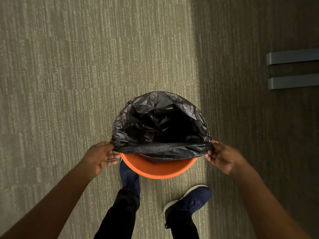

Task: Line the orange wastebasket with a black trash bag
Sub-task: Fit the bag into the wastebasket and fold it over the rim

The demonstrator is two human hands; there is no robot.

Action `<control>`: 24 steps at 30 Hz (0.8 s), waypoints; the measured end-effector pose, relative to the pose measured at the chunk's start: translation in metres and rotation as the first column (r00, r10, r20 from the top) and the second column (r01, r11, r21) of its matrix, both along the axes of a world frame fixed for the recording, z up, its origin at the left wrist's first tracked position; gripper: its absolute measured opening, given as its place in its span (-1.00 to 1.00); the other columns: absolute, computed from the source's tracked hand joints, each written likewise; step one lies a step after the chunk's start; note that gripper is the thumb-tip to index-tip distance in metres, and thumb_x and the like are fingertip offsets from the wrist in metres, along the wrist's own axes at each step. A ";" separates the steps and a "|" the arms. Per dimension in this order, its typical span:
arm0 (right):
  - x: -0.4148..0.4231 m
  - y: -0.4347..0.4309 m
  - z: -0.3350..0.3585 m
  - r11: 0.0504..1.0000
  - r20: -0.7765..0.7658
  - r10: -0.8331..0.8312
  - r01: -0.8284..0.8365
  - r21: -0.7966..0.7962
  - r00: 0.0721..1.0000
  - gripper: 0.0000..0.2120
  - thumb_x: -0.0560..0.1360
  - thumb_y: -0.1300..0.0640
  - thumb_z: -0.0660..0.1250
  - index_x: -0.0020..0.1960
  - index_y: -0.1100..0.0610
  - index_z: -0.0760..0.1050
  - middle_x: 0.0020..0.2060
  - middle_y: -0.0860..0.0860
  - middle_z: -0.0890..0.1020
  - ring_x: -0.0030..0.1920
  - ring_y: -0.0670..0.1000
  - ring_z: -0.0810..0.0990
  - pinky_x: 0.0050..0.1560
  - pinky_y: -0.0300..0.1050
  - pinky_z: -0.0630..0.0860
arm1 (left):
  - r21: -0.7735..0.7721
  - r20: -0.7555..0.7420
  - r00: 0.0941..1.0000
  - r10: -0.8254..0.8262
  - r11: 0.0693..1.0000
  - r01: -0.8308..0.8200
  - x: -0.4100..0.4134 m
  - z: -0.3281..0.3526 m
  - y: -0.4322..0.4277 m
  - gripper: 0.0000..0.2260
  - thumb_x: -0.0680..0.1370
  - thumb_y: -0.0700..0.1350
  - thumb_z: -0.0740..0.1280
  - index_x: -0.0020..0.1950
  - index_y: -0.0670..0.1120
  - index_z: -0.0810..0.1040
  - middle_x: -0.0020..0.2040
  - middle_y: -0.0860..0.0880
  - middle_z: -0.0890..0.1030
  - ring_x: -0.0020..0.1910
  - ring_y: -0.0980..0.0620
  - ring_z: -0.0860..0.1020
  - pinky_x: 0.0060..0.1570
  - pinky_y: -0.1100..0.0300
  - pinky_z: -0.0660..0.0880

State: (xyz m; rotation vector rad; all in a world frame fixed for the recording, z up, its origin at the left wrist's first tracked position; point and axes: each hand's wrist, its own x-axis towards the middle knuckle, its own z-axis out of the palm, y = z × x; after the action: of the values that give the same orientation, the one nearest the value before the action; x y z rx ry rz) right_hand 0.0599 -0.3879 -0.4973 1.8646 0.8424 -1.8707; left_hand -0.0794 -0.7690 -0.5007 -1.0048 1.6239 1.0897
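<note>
Two hands, left hand (101,156) and right hand (222,156), each pinching the black trash bag (160,121) hem over the orange wastebasket (158,169).

A single head-worn wide-angle camera looks almost straight down from standing height at the carpet floor (86,83). Both forearms enter from the lower corners of the frame and meet near the centre, where the wastebasket (158,171) sits close below the lens. The person's shoes (188,204) show at lower centre. Straight lines bow towards the frame edges.
</note>
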 end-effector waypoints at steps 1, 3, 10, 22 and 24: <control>-0.001 -0.002 0.001 0.999 -0.004 -0.037 0.037 -0.020 0.999 -0.80 0.67 0.22 0.14 -0.09 0.12 0.47 -0.26 0.06 0.53 -0.29 -0.01 0.45 -0.24 -0.08 0.57 | -0.003 -0.004 0.998 0.057 0.998 -0.057 0.004 0.001 0.001 -0.93 0.65 -0.18 0.29 0.05 -0.15 0.55 -0.11 -0.18 0.66 -0.13 -0.13 0.64 -0.19 0.00 0.55; -0.002 -0.005 0.002 0.995 -0.024 -0.078 0.076 -0.068 0.997 -0.76 0.67 0.21 0.14 -0.09 0.17 0.52 -0.30 0.07 0.60 -0.32 -0.01 0.56 -0.33 -0.14 0.63 | -0.015 -0.017 0.982 0.189 0.982 -0.189 0.011 0.004 0.002 -0.93 0.66 -0.18 0.29 0.07 -0.15 0.55 -0.09 -0.18 0.66 -0.10 -0.13 0.65 -0.17 0.00 0.55; -0.001 -0.024 0.005 0.990 -0.198 -0.110 0.090 -0.108 0.974 -0.66 0.59 -0.05 0.28 0.09 0.22 0.62 -0.09 0.15 0.74 -0.19 0.07 0.74 -0.27 -0.07 0.69 | 0.098 -0.057 0.891 0.450 0.891 -0.444 0.030 0.012 0.011 -0.72 0.68 -0.16 0.26 0.37 -0.21 0.47 0.02 -0.19 0.64 0.00 -0.09 0.63 -0.03 0.06 0.54; 0.025 -0.035 0.006 0.837 -0.064 0.517 -0.489 0.245 0.853 -0.49 0.46 0.09 0.51 0.35 0.00 0.40 0.01 -0.11 0.71 0.04 0.02 0.69 -0.02 0.02 0.60 | 0.194 0.014 0.938 0.346 0.919 -0.342 0.055 0.027 0.026 -0.65 0.51 0.03 0.41 0.24 -0.11 0.60 0.13 -0.15 0.74 0.15 -0.16 0.67 0.17 -0.09 0.54; 0.029 -0.043 0.007 0.793 -0.030 0.592 -0.575 0.203 0.805 -0.55 0.48 0.10 0.50 0.29 -0.02 0.41 -0.08 -0.10 0.72 -0.06 -0.01 0.69 -0.11 -0.07 0.54 | 0.163 0.048 0.943 0.328 0.929 -0.332 0.071 0.027 0.030 -0.78 0.52 -0.06 0.42 0.12 -0.12 0.58 0.14 -0.17 0.71 0.16 -0.19 0.65 0.15 -0.09 0.53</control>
State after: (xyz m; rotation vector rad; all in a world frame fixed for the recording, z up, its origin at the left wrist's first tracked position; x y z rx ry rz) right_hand 0.0888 -0.4309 -0.4901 1.3762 1.4732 -1.5200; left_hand -0.0088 -0.7393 -0.4742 -1.1979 1.3482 1.4124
